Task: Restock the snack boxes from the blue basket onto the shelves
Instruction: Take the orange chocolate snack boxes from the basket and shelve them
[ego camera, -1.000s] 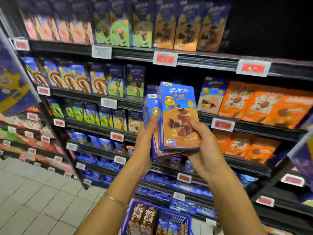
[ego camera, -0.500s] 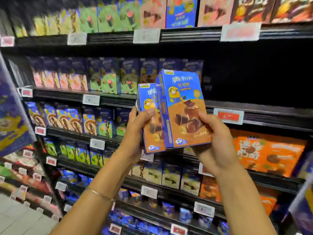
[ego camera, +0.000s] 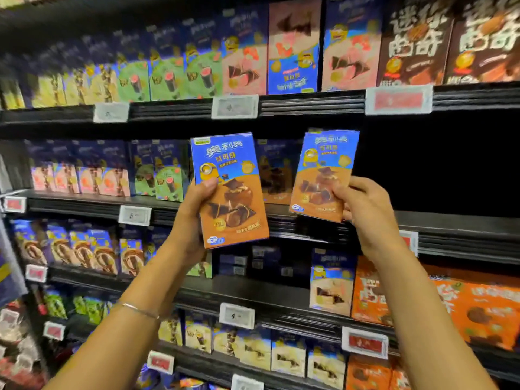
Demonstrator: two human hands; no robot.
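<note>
A wide dark gap [ego camera: 439, 164] is seen on the second shelf [ego camera: 450, 220], to the right of the brown-and-blue boxes [ego camera: 274, 170] standing at its middle; no stock is visible in it, and its depth cannot be judged. The gap is bounded above by the top shelf's rail with a red price tag [ego camera: 398, 99]. Its left part is partly covered by the box [ego camera: 323, 175] held in the right hand [ego camera: 365, 212]. The left half of the second shelf is closed off by pink and green boxes [ego camera: 112, 173]. The shelf below is filled at the right by orange boxes [ego camera: 478, 311].
</note>
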